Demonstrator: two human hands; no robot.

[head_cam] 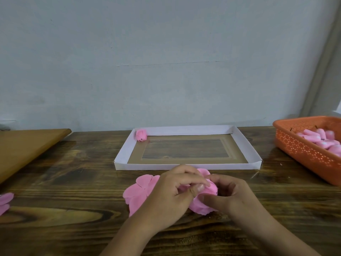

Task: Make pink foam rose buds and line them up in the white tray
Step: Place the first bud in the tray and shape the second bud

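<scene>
A white tray lies at the table's middle, with one finished pink rose bud in its far left corner. In front of the tray a flat pink foam petal sheet lies on the wood. My left hand and my right hand meet over it. Both pinch pink foam petals that fold up around a core between the fingers. Part of the petal sheet is hidden under my hands.
An orange perforated basket at the right holds several pink foam cores. More pink petals lie at the left edge. A brown board sits at the far left. A grey wall stands behind the table.
</scene>
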